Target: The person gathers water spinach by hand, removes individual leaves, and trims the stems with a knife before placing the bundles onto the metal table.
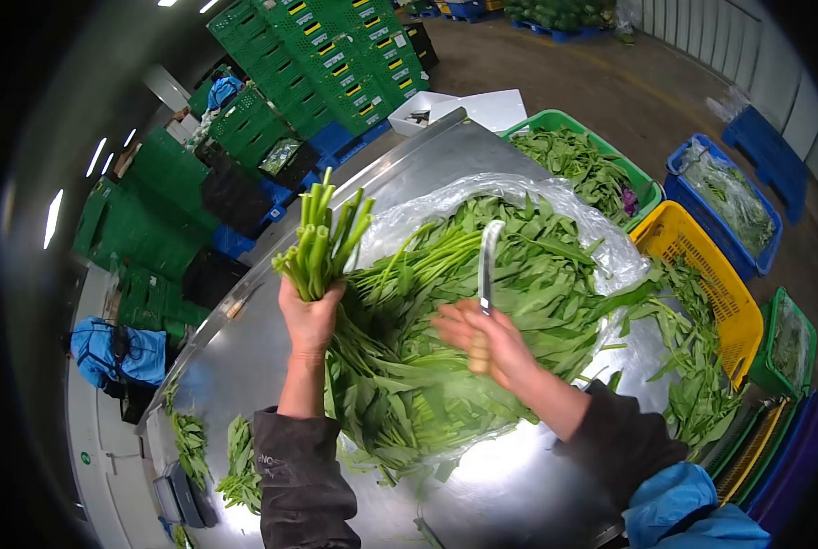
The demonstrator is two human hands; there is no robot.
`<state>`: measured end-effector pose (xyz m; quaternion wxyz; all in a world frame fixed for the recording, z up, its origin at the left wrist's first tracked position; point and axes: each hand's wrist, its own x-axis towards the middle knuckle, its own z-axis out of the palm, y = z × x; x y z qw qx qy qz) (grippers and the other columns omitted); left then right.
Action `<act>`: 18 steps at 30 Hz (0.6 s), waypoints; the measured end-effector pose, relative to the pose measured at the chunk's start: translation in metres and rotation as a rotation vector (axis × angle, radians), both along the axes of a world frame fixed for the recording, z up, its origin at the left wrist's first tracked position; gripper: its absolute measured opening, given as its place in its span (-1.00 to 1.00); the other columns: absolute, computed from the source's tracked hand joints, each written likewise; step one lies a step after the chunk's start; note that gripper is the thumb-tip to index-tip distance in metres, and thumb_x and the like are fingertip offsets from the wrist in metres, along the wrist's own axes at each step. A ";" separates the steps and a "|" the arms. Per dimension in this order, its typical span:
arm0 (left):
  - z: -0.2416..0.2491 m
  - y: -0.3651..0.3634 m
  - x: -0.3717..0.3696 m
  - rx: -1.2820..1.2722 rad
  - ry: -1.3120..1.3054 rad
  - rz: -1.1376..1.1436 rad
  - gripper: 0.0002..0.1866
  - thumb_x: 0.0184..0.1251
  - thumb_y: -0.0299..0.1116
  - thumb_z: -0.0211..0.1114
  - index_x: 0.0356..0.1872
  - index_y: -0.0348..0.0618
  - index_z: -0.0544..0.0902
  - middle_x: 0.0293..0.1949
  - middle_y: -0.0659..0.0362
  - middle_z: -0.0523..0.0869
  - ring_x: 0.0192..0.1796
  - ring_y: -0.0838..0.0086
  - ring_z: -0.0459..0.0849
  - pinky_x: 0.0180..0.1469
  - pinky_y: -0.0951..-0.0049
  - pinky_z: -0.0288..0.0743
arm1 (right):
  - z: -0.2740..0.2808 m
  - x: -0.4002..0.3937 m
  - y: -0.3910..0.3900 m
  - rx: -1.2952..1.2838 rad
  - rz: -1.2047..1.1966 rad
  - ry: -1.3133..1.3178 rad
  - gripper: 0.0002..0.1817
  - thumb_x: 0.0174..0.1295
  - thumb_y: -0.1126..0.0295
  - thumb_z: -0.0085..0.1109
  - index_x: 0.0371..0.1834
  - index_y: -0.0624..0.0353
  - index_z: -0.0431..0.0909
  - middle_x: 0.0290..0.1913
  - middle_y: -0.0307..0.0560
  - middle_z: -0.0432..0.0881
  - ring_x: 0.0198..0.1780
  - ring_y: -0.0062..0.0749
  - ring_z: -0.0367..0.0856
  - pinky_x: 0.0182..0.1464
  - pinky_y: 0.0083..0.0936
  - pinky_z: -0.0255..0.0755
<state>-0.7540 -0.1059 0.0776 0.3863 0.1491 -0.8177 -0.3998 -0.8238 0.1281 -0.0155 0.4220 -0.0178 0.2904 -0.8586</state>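
Wrapped round a bunch of water spinach (pixel 317 238), my left hand (pixel 306 316) holds it with the cut hollow stems pointing up and the leaves hanging below. A knife (pixel 488 265) with a pale wooden handle is in my right hand (pixel 500 346), its blade upright. The right fingers are blurred and partly stretched, with the handle between them and the palm. Beneath both hands lies a large heap of water spinach (pixel 537 265) on a clear plastic sheet (pixel 624 261), which rests on a metal table (pixel 427 151).
Loose greens (pixel 241 462) and a small wooden-handled tool (pixel 237 308) lie on the table's left side. To the right stand a green crate (pixel 651 197), a yellow basket (pixel 747 320) and a blue crate (pixel 770 252). Stacked green crates (pixel 336 73) and a person in blue (pixel 121 352) are beyond.
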 end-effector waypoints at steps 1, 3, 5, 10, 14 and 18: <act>-0.001 0.001 0.000 -0.018 0.006 -0.026 -0.59 -0.06 -0.59 0.37 -0.08 -0.28 0.55 -0.18 0.20 0.63 -0.17 0.49 0.58 -0.02 0.49 0.44 | -0.002 -0.005 -0.026 -0.048 -0.016 -0.030 -0.66 0.36 0.33 0.02 0.13 0.20 0.33 -0.05 -0.03 0.52 0.00 -0.35 0.57 0.05 -0.46 0.48; 0.004 0.008 -0.001 -0.034 -0.016 -0.020 -0.61 -0.06 -0.59 0.36 -0.10 -0.29 0.57 -0.19 0.18 0.63 -0.16 0.47 0.57 -0.02 0.48 0.42 | -0.029 -0.021 -0.074 0.006 0.017 0.040 -0.66 0.35 0.33 0.02 0.14 0.18 0.34 -0.01 -0.04 0.51 0.03 -0.35 0.55 0.07 -0.45 0.47; 0.003 0.004 -0.001 -0.083 -0.033 -0.064 -0.63 -0.06 -0.58 0.36 -0.12 -0.29 0.58 -0.18 0.18 0.62 -0.14 0.46 0.57 0.00 0.48 0.42 | -0.038 -0.031 -0.106 0.056 0.054 0.113 -0.66 0.35 0.34 0.02 0.15 0.15 0.35 0.03 -0.05 0.49 0.07 -0.34 0.53 0.08 -0.44 0.46; -0.004 0.000 -0.010 -0.060 -0.053 -0.050 -0.61 -0.04 -0.58 0.36 -0.09 -0.29 0.56 -0.18 0.19 0.63 -0.15 0.49 0.58 0.00 0.49 0.43 | -0.030 -0.051 -0.129 -0.058 0.030 -0.091 -0.66 0.29 0.33 0.06 0.13 0.03 0.37 0.21 -0.19 0.38 0.17 -0.28 0.48 0.15 -0.36 0.46; -0.009 0.005 -0.018 0.015 -0.036 -0.050 -0.59 -0.01 -0.59 0.36 -0.07 -0.28 0.51 -0.20 0.20 0.65 -0.19 0.54 0.59 -0.05 0.52 0.47 | -0.016 -0.054 -0.122 -0.167 0.042 -0.171 -0.68 0.28 0.35 0.07 0.09 0.04 0.37 0.12 -0.12 0.46 0.17 -0.18 0.51 0.18 -0.22 0.48; -0.007 0.009 -0.022 0.001 -0.048 -0.032 -0.53 -0.03 -0.55 0.45 -0.05 -0.27 0.48 -0.19 0.18 0.67 -0.17 0.54 0.60 -0.05 0.50 0.48 | -0.011 -0.047 -0.111 -0.305 0.011 -0.168 -0.70 0.28 0.39 0.05 0.07 0.11 0.38 0.02 -0.05 0.56 0.15 -0.19 0.53 0.20 -0.23 0.48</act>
